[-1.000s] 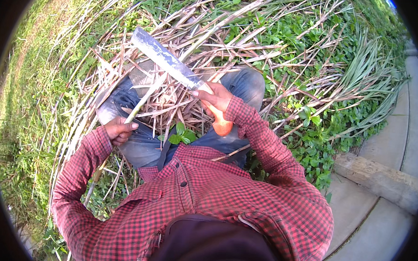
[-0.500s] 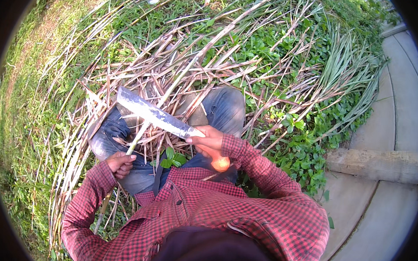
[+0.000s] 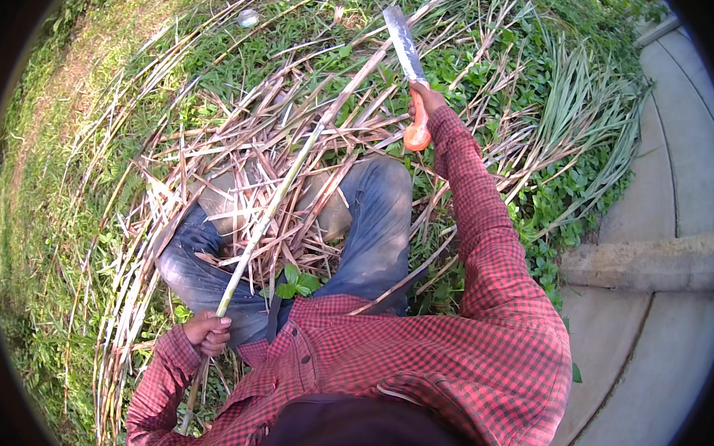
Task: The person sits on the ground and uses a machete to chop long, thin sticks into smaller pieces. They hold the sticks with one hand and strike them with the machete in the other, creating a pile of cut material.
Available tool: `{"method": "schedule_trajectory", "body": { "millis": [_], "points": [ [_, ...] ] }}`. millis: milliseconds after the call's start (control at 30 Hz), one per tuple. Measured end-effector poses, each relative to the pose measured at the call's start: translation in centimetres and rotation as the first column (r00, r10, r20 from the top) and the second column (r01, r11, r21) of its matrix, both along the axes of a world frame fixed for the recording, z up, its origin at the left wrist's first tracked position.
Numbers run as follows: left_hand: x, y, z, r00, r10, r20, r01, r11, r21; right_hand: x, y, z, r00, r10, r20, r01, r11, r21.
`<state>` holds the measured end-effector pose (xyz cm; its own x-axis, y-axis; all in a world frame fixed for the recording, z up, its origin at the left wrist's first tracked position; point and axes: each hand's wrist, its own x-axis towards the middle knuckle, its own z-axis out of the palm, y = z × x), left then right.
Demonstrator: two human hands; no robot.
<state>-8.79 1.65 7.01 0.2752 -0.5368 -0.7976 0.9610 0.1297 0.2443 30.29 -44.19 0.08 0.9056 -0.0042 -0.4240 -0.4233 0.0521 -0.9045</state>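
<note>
My left hand point(image 3: 207, 333) is closed round the lower part of a long pale cane stalk point(image 3: 270, 209), which slants up and away to the right past my knees. At the far right of the stalk, my right arm is stretched out. The right hand point(image 3: 427, 101) grips a machete point(image 3: 405, 45) by its orange, round-ended handle. Its worn blade, whitish and dark, points away from me close beside the stalk's upper part. Dry brown strips of husk point(image 3: 284, 152) lie heaped between and beyond my legs, under the stalk.
Several long thin stalks point(image 3: 121, 324) lie in the grass on my left. Long green leaves point(image 3: 589, 113) lie at the right, beside a grey concrete surface point(image 3: 646, 347) with a raised ridge. A small clear object point(image 3: 247, 17) sits in the grass at the far left.
The machete has swung from across the stalk near my lap to far out along it, with my right arm extending. My left hand has shifted slightly nearer to me, still holding the stalk.
</note>
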Motion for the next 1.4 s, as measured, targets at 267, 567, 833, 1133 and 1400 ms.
{"method": "schedule_trajectory", "body": {
  "millis": [267, 567, 833, 1133, 1400],
  "points": [
    [-0.4, 0.5, -0.8, 0.987, 0.048, -0.153, -0.059, 0.996, -0.066, -12.2, 7.9, 2.4, 0.810, 0.584, -0.041, -0.586, 0.810, -0.025],
    [-0.1, -0.1, -1.2, 0.991, -0.035, 0.126, 0.005, 0.974, 0.224, -10.7, 6.4, 4.2, 0.956, 0.292, 0.026, -0.290, 0.955, -0.064],
    [-2.3, 0.3, -2.4, 0.791, -0.328, 0.516, -0.155, 0.709, 0.688, 2.1, 1.8, 1.4, 0.999, 0.033, -0.034, -0.037, 0.989, -0.142],
    [-4.8, 2.9, -2.7, 0.762, -0.410, 0.502, -0.151, 0.641, 0.752, -8.8, 6.8, 0.6, 0.870, 0.468, -0.155, -0.476, 0.879, -0.014],
    [-4.6, 3.2, -2.8, 0.758, -0.428, 0.492, -0.200, 0.566, 0.800, -5.5, 5.6, 1.6, 0.984, 0.162, -0.072, -0.150, 0.978, 0.146]
  ]
}}
